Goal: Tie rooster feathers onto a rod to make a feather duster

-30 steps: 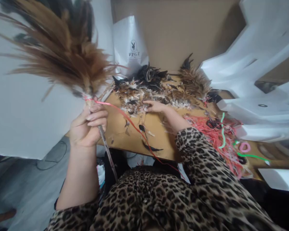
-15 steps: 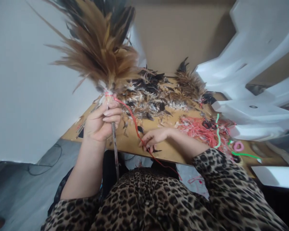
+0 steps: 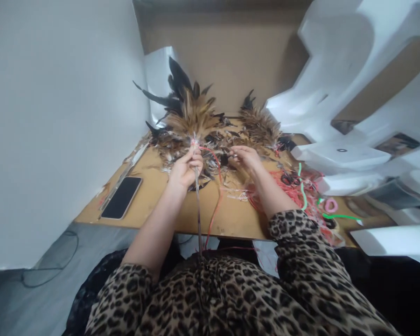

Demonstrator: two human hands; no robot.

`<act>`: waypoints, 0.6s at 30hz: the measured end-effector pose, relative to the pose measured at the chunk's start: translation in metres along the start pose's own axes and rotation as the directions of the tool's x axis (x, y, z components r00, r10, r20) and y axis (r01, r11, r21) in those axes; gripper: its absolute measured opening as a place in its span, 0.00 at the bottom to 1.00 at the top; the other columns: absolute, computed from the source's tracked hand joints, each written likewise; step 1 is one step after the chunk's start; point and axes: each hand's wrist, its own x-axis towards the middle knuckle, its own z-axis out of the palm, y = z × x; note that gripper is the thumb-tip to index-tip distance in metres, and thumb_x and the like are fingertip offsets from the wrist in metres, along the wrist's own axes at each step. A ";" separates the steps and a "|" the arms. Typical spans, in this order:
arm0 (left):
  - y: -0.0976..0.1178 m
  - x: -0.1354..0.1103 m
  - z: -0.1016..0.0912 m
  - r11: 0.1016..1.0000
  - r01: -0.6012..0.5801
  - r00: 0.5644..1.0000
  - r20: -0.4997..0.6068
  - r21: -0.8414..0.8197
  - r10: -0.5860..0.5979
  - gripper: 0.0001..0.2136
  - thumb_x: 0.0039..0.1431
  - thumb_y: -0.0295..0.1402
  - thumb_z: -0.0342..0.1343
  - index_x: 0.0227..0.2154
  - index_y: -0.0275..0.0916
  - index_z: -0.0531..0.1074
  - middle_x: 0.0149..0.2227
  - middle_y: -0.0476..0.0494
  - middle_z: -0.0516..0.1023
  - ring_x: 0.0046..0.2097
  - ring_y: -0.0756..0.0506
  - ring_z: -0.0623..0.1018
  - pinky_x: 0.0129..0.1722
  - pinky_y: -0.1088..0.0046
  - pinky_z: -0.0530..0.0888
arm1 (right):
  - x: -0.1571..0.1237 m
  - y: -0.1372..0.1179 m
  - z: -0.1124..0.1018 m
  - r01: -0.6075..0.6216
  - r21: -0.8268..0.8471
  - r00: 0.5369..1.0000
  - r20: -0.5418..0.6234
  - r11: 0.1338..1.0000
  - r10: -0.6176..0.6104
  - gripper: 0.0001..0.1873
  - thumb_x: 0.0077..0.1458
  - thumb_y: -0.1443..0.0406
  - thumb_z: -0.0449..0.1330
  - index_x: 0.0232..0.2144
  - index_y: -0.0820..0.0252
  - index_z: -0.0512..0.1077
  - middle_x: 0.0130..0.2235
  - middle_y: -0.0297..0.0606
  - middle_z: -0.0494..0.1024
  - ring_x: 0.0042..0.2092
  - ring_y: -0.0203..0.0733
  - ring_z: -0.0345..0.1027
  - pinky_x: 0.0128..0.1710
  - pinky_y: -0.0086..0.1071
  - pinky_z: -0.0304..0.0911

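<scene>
My left hand [image 3: 187, 169] is closed round the thin stick of a feather duster [image 3: 192, 114], just below where its feathers are bound. Brown feathers fan out at its head, with long black ones behind. The stick slants down to my lap. From the binding a red string [image 3: 219, 175] hangs in a loop past the table edge. My right hand [image 3: 244, 157] is over the pile of loose feathers [image 3: 217, 140], apart from the string. Its fingers are bent together, and what lies between the fingertips is too small to make out.
A phone [image 3: 122, 198] lies on the table [image 3: 182, 219] at left. A second feather bundle [image 3: 261, 126] is at the back right. Tangled red string [image 3: 306, 191], a pink ring [image 3: 331, 205] and green strips lie right, beside white foam pieces [image 3: 336, 154]. A white wall stands left.
My left hand has lowered the duster away from me and to the right. My right hand has let go of the red string and moved forward to the loose feathers.
</scene>
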 end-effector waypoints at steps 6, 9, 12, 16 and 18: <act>-0.019 0.049 -0.039 0.997 0.071 0.997 -0.029 -0.033 -0.072 0.09 0.64 0.24 0.44 0.34 0.31 0.70 0.25 0.48 0.67 0.23 0.59 0.67 0.18 0.90 0.62 | 0.026 0.006 -0.062 0.008 -0.474 0.951 -0.269 0.881 -0.154 0.12 0.40 0.61 0.60 0.25 0.67 0.75 0.21 0.34 0.73 0.19 0.30 0.57 0.21 0.25 0.54; -0.024 0.061 -0.050 0.996 0.084 0.995 -0.054 -0.021 -0.085 0.09 0.64 0.23 0.44 0.34 0.31 0.70 0.26 0.48 0.68 0.23 0.59 0.68 0.18 0.91 0.63 | 0.035 0.012 -0.052 0.025 -0.737 0.957 -0.177 0.675 -0.229 0.10 0.43 0.64 0.57 0.23 0.66 0.76 0.24 0.38 0.76 0.27 0.36 0.67 0.30 0.27 0.60; -0.025 0.065 -0.056 0.994 0.109 0.992 -0.070 0.002 -0.109 0.09 0.63 0.23 0.45 0.33 0.30 0.70 0.25 0.47 0.69 0.23 0.59 0.69 0.19 0.91 0.64 | 0.043 0.018 -0.028 -0.041 -0.894 0.963 -0.154 0.447 -0.219 0.11 0.46 0.65 0.56 0.27 0.63 0.78 0.30 0.43 0.79 0.35 0.41 0.72 0.36 0.28 0.62; -0.021 0.065 -0.062 0.994 0.107 0.991 -0.089 0.035 -0.103 0.08 0.63 0.23 0.46 0.32 0.31 0.70 0.25 0.48 0.69 0.22 0.59 0.69 0.18 0.91 0.64 | 0.057 0.024 -0.005 -0.161 -0.953 0.960 -0.212 0.258 -0.184 0.16 0.49 0.59 0.58 0.35 0.63 0.77 0.39 0.53 0.79 0.42 0.48 0.73 0.40 0.32 0.64; -0.019 0.065 -0.065 0.994 0.089 0.993 -0.087 0.061 -0.084 0.08 0.62 0.21 0.46 0.32 0.31 0.70 0.25 0.47 0.69 0.22 0.59 0.69 0.17 0.91 0.64 | 0.062 0.026 0.000 -0.184 -0.959 0.961 -0.222 0.216 -0.166 0.19 0.49 0.57 0.58 0.37 0.65 0.77 0.40 0.57 0.78 0.43 0.50 0.73 0.41 0.34 0.64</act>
